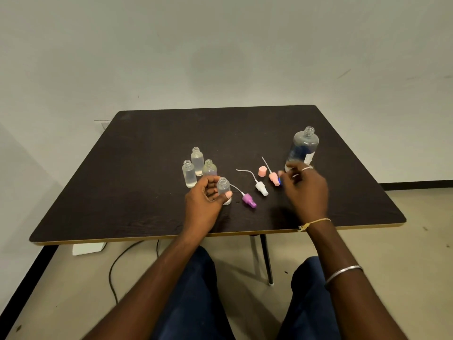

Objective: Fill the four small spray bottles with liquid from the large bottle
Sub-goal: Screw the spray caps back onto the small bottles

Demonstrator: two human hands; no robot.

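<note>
Your left hand (201,204) gripped a small clear plastic bottle (223,189), thumb in front and fingers behind. It stood upright and uncapped near the front of the dark wooden table (147,192). Three other small clear bottles (197,160) stood close together just behind it, necks open, with clear liquid in them. I could not tell how full the held one was.

The large clear bottle (304,148) stood uncapped and partly full, off to the right. Your right hand (307,192) was blurred, fingers curled over a pink spray head (273,177) and a small blue thing (279,180); I cannot tell whether it pinched either. A purple spray head (249,200) and a white spray head (261,188) lay between your hands, with a loose pink cap (262,171) beyond them.

This looked like the last bottle's turn. If it lacked liquid, you needed the large bottle brought over and tipped slowly into that narrow neck while your left hand steadied it. If not, a spray head's tube had to go in first.
</note>
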